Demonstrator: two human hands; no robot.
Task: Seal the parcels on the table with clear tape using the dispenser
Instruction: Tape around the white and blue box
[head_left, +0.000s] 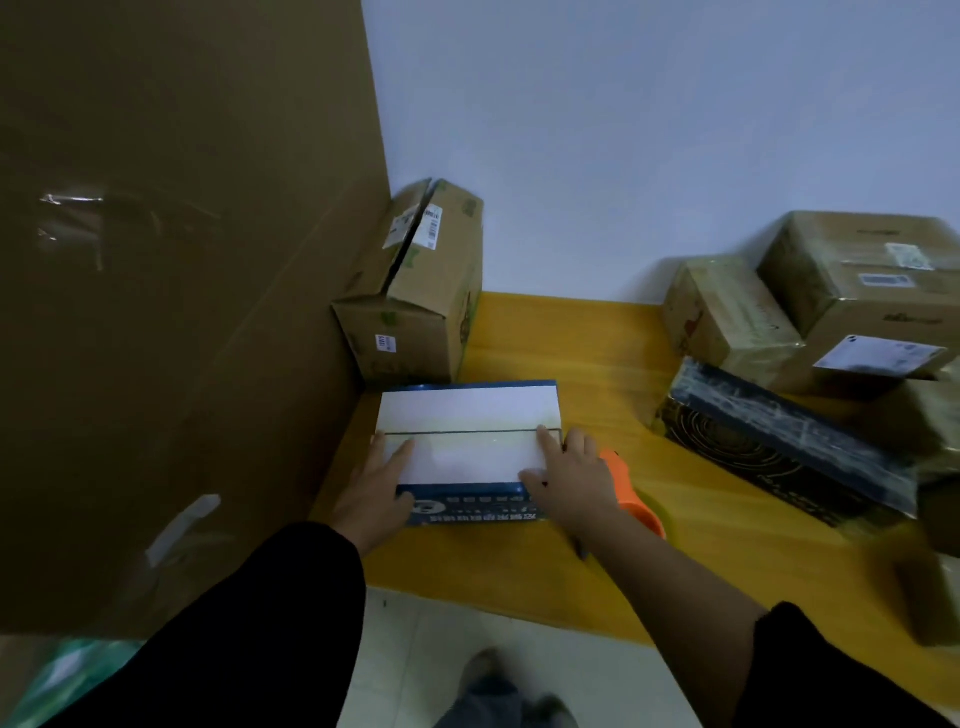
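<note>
The left hand (375, 491) and right hand (567, 478) press flat, fingers straight, on the blue box (467, 447) on the tabletop (571, 343). The orange dispenser (631, 493) lies beside it, unheld. The brown box (415, 312) behind looks untaped.

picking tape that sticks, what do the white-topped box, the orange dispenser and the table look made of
White-topped box: seems coated cardboard, smooth white flaps meeting at a seam, blue printed sides. Orange dispenser: likely moulded plastic, uniform bright colour. Table: perhaps wood or laminate, glossy yellow; faint streaks and a sheen.
</note>
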